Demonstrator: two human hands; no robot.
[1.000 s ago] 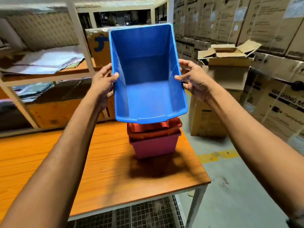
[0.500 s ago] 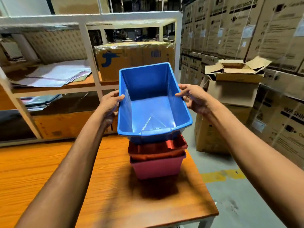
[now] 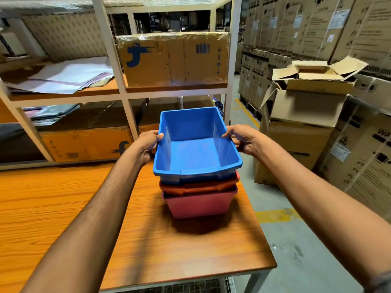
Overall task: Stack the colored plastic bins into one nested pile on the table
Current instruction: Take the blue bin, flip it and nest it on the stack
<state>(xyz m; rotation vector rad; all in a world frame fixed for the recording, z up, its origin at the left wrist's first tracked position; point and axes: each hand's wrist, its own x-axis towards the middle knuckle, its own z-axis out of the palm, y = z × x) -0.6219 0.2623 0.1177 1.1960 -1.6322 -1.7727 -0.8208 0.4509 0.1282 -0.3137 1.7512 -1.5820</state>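
Observation:
A blue bin (image 3: 195,153) sits nested on top of an orange-red bin (image 3: 198,185), which is nested in a pink bin (image 3: 198,205). The pile stands near the right end of the wooden table (image 3: 63,208). My left hand (image 3: 148,144) grips the blue bin's left rim, thumb over the edge. My right hand (image 3: 243,140) grips its right rim in the same way. Only the rim of the orange-red bin shows.
A white shelf rack (image 3: 118,94) with a wrapped cardboard box (image 3: 173,60) and papers (image 3: 63,77) stands behind the table. Stacked cartons, one open (image 3: 306,98), line the right side. The table's right edge drops to a grey floor with a yellow line (image 3: 277,215).
The blue bin came down from a raised, tilted position and now sits level inside the orange-red bin. Both hands moved down with it, still on its rims.

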